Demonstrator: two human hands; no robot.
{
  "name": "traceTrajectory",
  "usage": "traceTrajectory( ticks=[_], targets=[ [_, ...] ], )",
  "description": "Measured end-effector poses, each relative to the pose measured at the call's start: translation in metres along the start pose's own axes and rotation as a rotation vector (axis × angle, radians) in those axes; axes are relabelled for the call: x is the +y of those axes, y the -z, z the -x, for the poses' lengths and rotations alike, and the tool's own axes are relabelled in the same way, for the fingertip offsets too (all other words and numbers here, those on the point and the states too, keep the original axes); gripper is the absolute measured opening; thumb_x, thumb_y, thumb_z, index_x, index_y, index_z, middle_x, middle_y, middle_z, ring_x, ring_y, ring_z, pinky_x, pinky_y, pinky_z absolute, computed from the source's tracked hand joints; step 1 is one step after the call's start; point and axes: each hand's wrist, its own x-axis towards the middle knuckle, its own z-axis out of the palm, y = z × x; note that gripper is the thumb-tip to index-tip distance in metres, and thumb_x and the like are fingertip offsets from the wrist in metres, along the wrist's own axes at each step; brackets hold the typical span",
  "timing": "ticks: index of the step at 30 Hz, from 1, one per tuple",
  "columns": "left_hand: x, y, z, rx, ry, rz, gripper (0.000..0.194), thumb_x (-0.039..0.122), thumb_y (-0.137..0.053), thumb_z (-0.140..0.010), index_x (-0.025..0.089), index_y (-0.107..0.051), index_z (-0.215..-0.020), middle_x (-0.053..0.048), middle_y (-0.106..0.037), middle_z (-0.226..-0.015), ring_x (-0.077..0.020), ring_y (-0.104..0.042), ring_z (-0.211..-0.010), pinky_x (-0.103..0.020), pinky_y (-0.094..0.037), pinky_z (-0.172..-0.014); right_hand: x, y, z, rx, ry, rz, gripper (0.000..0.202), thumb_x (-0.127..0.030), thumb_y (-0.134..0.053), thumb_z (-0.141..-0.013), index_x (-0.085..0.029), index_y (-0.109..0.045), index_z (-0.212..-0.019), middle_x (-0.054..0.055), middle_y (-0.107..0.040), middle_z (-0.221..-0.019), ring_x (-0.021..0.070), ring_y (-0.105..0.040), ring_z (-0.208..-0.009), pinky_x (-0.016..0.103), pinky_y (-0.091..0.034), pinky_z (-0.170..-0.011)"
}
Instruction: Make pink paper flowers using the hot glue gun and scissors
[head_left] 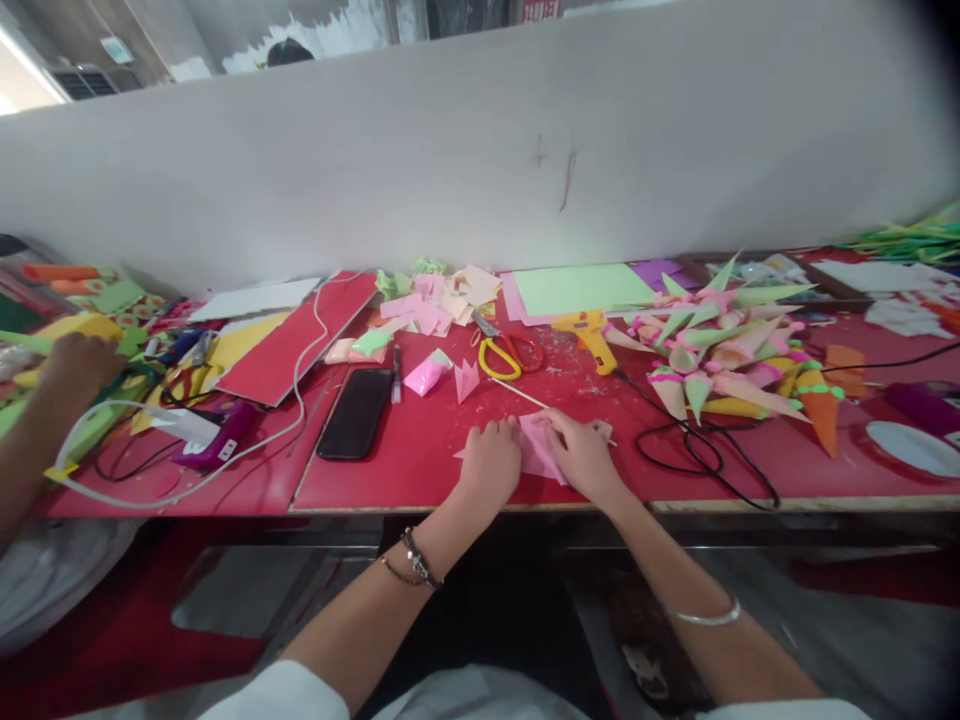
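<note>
A piece of pink paper lies on the red table near its front edge, between my two hands. My left hand rests at its left side with the fingers curled down, touching the edge. Over the right part of the paper, my right hand has thumb and fingers closed on it. A thin wooden stick runs from beside the scissors to under my right hand. Just beyond lie yellow-and-red-handled scissors and a folded pink paper piece.
A black phone lies to the left. Behind are paper scraps and green sheets. A yellow glue gun, its looping black cord and a pile of paper cones lie right. A co-worker's hand is far left.
</note>
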Motion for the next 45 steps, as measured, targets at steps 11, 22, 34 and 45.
traceTrajectory(
  ticks=[11,22,34,45],
  targets=[
    [0.003,-0.001,-0.001,-0.024,0.015,-0.009,0.046,0.009,-0.034,-0.082,0.0,-0.033,-0.126,-0.018,-0.055,-0.104,-0.0245,-0.051,-0.093,-0.036,-0.043,-0.07,0.01,0.013,0.011,-0.025,-0.098,-0.096,0.034,-0.037,-0.046,-0.075,-0.023,-0.05,-0.106,-0.002,-0.063,-0.063,0.0186,-0.059,-0.07,0.04,-0.024,-0.084],
    [0.003,0.0,0.001,-0.022,0.014,-0.006,0.045,0.008,-0.034,-0.081,0.001,-0.036,-0.125,-0.018,-0.055,-0.106,-0.0241,-0.051,-0.093,-0.036,-0.042,-0.072,0.008,0.004,0.025,0.038,-0.09,0.008,0.027,-0.019,-0.036,-0.077,-0.024,-0.056,-0.095,-0.001,-0.067,-0.063,0.0177,-0.06,-0.069,0.04,-0.019,-0.085],
    [0.003,-0.002,-0.001,0.007,0.037,-0.002,0.045,0.006,-0.034,-0.08,0.003,-0.037,-0.125,-0.018,-0.055,-0.105,-0.024,-0.053,-0.093,-0.036,-0.042,-0.072,0.036,0.021,0.048,0.382,-0.219,0.005,0.025,-0.026,-0.038,-0.077,-0.019,-0.058,-0.089,0.001,-0.063,-0.06,0.0162,-0.057,-0.058,0.04,-0.028,-0.085],
    [-0.031,0.001,0.012,0.248,0.063,1.119,0.033,0.039,-0.038,-0.082,0.013,-0.058,-0.087,-0.004,-0.06,-0.079,-0.0125,-0.054,-0.069,-0.022,-0.041,-0.06,-0.03,0.0,0.023,0.041,0.095,-0.487,0.035,-0.033,-0.036,-0.084,-0.021,-0.045,-0.115,0.008,-0.058,-0.105,0.0173,-0.056,-0.091,0.032,-0.041,-0.082]
  ],
)
